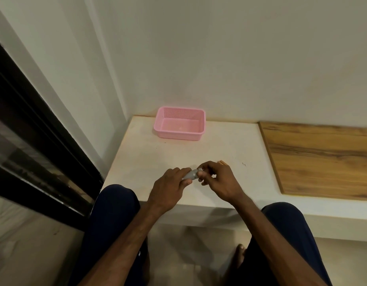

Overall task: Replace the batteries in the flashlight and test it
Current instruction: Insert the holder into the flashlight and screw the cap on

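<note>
Head view. The person sits at a white table (158, 157). The left hand (170, 182) is closed around the barrel of a small grey flashlight (189, 175), which is held just above the near part of the tabletop and lies roughly level. The right hand (217, 180) has its fingers curled in, and the fingertips (201, 174) pinch the flashlight's exposed end. It cannot be told whether that end is a cap or the head, or whether it is on or off.

A pale tan item (222, 162) shows just behind the right hand, too hidden to identify. A pink basket (178, 137) stands well apart at the far side of the table. A wooden panel (322, 157) lies to the right.

Assessment: the step appears to be turning the end piece on its thread. It should go best if the left hand holds the barrel firm and motionless while the right turns squarely on the axis, low over the table, so a loosened part or battery drops only a short way.
</note>
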